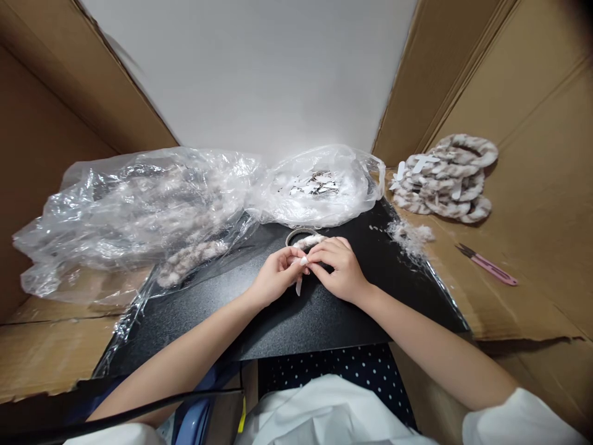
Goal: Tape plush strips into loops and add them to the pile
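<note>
Now left hand [272,279] and right hand [341,269] pinched closed on furry headband [309,241]; white tag [299,287] dangling.

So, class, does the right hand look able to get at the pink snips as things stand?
Probably yes: the snips lie uncovered, with only loose fluff near the way, though the right hand is busy at the furry ring.

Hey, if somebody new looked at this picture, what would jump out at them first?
Probably the left hand and right hand, meeting mid-picture above the black tabletop with a fuzzy band in their grip. Next, likely the shiny clear bags beyond them, one stretching far to the left. At the right, a heap of fuzzy rings sits on the cardboard, with pink snips nearer the viewer.
</note>
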Motion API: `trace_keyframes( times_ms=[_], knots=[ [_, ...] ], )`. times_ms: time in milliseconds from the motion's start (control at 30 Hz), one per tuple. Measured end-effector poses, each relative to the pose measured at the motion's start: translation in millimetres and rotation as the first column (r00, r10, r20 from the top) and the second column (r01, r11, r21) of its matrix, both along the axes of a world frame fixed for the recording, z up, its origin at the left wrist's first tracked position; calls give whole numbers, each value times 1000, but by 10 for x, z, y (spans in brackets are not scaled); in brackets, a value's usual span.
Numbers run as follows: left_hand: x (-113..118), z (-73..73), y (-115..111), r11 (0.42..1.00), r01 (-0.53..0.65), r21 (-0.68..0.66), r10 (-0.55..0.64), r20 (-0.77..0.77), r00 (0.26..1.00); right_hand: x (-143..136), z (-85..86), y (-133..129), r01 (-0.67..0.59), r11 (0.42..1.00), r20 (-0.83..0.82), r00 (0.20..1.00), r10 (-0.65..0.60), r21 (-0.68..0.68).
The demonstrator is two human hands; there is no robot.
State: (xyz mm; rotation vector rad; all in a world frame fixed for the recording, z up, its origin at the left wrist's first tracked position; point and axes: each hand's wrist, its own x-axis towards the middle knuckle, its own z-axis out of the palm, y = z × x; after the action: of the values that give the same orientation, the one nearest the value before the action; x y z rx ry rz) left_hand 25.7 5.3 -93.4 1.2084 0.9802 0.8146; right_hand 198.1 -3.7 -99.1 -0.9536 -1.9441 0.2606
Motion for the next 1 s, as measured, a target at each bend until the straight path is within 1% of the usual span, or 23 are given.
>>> trace_keyframes(
  times_ms=[100, 200, 300, 433, 533, 600, 667, 767, 833, 1000],
  knots=[
    [-22, 33, 0, 988, 58, -141, -39, 136, 990, 7, 1, -14, 8, 999, 43, 999, -10, 50],
    [-32, 77, -2, 977, 112, -182, -72, 212, 975, 9, 0, -28, 40, 999, 69, 997, -42, 34],
    [-21, 86, -3, 980, 103, -168, -68, 201, 977, 2, -3, -39, 65, 998, 67, 996, -66, 11],
    [22, 54, -13, 997, 14, -75, -6, 106, 994, -18, -8, -52, 50, 999, 24, 998, -50, -3],
    [53, 47, -33, 999, -44, -15, 44, 54, 998, -18, -11, -51, 23, 1000, -14, 1000, -23, 6],
    [59, 48, -43, 996, -86, -5, 86, 50, 995, -4, -14, -40, 9, 1000, -10, 1000, -9, 22],
    [48, 47, -46, 993, -112, -30, 113, 69, 991, 22, -17, -20, -12, 999, 11, 1000, 11, 48],
    [12, 41, -37, 992, -91, -92, 103, 134, 986, 75, -19, 19, -47, 995, 43, 998, 43, 86],
    [-11, 41, -29, 992, -66, -106, 84, 169, 982, 112, -21, 46, -58, 995, 67, 996, 53, 83],
    [-35, 49, -21, 999, -16, -52, 25, 180, 983, 180, -31, 93, -94, 993, 140, 987, 84, 68]
  ],
)
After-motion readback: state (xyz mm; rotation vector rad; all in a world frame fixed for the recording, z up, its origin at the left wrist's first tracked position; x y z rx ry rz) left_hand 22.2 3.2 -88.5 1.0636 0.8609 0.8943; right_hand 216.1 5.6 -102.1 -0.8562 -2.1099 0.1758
